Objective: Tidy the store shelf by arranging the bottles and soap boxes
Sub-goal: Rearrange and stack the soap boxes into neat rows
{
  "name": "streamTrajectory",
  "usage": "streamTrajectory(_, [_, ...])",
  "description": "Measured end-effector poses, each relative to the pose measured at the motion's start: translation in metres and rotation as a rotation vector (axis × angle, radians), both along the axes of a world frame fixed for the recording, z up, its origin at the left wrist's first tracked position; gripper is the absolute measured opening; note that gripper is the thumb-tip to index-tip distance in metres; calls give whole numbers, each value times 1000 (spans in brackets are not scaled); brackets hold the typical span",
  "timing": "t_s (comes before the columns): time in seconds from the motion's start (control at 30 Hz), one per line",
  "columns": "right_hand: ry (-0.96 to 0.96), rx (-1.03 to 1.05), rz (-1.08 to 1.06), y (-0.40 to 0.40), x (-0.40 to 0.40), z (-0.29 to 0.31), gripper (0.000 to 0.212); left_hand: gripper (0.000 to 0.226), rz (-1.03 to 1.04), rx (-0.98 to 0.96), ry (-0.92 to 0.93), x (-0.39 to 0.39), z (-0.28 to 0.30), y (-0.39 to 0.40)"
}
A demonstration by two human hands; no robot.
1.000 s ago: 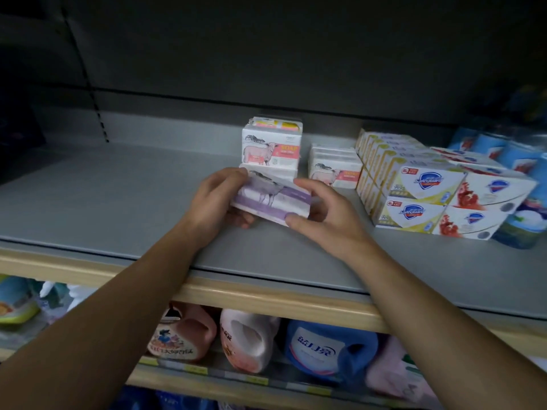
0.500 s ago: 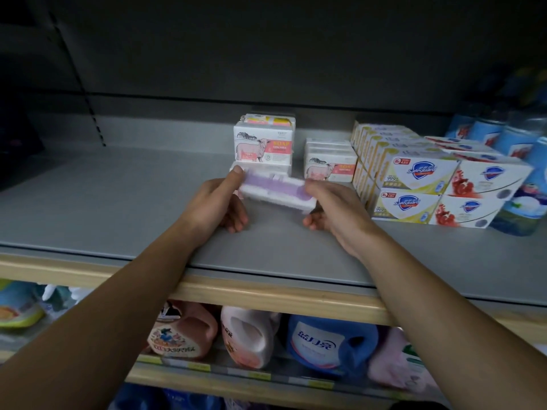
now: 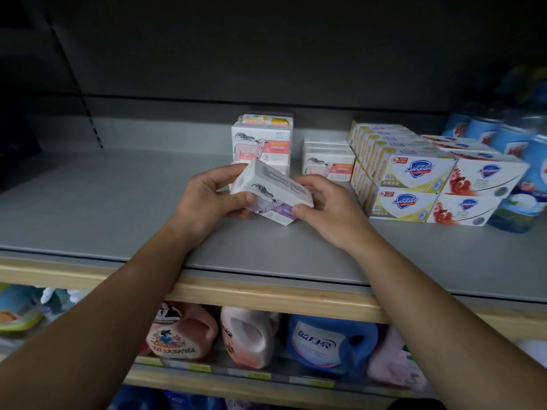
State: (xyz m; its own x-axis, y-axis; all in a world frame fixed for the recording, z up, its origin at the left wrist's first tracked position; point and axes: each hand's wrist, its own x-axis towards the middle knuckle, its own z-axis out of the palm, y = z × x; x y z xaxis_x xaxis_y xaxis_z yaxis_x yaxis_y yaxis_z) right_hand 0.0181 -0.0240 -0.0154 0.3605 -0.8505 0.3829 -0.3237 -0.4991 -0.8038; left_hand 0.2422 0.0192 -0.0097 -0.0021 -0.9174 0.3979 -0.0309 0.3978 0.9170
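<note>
The grey metal shelf (image 3: pixel 88 202) carries stacked white-and-yellow soap boxes (image 3: pixel 411 184) at right and white-and-pink soap boxes (image 3: pixel 262 143) directly behind the hands. Above the shelf, the left hand (image 3: pixel 207 199) and right hand (image 3: pixel 328 208) hold a white-and-purple soap box (image 3: pixel 270 196); fingers clamp both ends. Its long axis runs from upper left to lower right, tilted.
</note>
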Motion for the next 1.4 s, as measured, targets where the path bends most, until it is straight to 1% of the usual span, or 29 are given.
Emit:
streamTrajectory(0.13, [36,-5,7,2,0,2,50,58,-39,-23,9,2,-1,-2])
streamTrajectory(0.2, [31,-11,-6,3,1,3,49,56,-39,-26,35,1,0,0])
streamTrajectory(0.27, [19,-15,-23,4,-1,5,47,50,-12,-15,18,1,1,1])
streamTrajectory(0.37, [-20,7,-18,5,-4,8,44,35,92,0,-132,-2,-1,1])
streamTrajectory(0.5, [24,6,3,9,-7,8,42,33,156,-11,-302,-9,-2,2])
streamTrajectory(0.57, [43,0,-2,11,-7,10,36,36,213,-19,-370,-10,-2,4])
streamTrajectory(0.6, [48,-34,-36,12,-6,12,32,38,258,-45,-422,-11,-1,5])
streamTrajectory(0.63, [54,-110,-99,12,-7,17,27,40,309,-115,-509,-13,0,7])
streamTrajectory(0.67, [60,-219,-176,12,-9,22,24,42,356,-227,-631,-17,2,8])
streamTrajectory(0.73, [92,-433,-327,14,-17,35,27,44,405,-455,-881,-29,3,7])
streamTrajectory(0.8, [153,-577,-465,14,-34,46,33,43,439,-546,-1015,-44,0,6])
streamTrajectory(0.87, [275,-637,-573,10,-57,53,39,42,470,-563,-1051,-56,-3,2])
streamTrajectory(0.93, [447,-586,-632,1,-80,56,46,43,474,-564,-1075,-66,-3,-4])
streamTrajectory(1.0, [580,-518,-644,-9,-100,55,48,45,478,-560,-1131,-77,1,-11])
streamTrajectory(1.07, [655,-514,-634,-15,-112,48,47,44,489,-547,-1173,-92,4,-18])
streamTrajectory(1.13, [674,-557,-638,-19,-117,40,46,44,482,-497,-1175,-110,6,-25])
streamTrajectory(1.27, [615,-622,-643,-24,-117,32,44,46,472,-346,-1194,-134,7,-54])
streamTrajectory(1.4, [528,-676,-634,-29,-117,26,42,46,505,-328,-1139,-151,-1,-82])
